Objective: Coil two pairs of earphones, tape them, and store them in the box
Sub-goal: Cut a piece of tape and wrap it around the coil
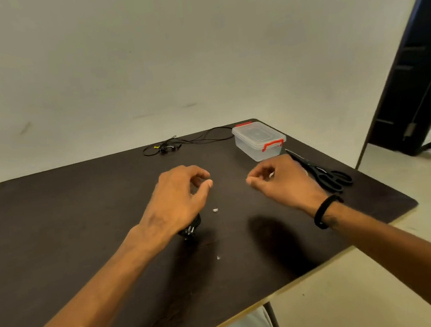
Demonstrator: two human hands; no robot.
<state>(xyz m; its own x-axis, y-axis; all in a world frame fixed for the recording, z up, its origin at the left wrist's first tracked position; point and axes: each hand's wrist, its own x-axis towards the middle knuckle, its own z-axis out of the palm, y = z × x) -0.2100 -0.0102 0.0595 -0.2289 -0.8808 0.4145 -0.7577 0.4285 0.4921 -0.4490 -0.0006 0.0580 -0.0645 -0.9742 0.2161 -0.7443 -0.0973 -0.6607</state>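
My left hand (178,196) hovers over the middle of the dark table (55,220). Its lower fingers are closed on a coiled black pair of earphones (190,228), which sticks out under the palm, and its thumb and forefinger pinch toward the right. My right hand (277,178) faces it a short gap away, its fingertips pinched on a small pale piece of tape (271,175) that is barely visible. A second, uncoiled black pair of earphones (170,147) lies loose at the table's far edge. The clear box (258,140) with red latches stands shut at the far right corner.
Black scissors (322,173) lie right of my right hand, near the table's right edge. Two tiny white scraps (215,210) (218,257) lie on the table between and below my hands. A dark door frame (417,67) stands at the right, off the table.
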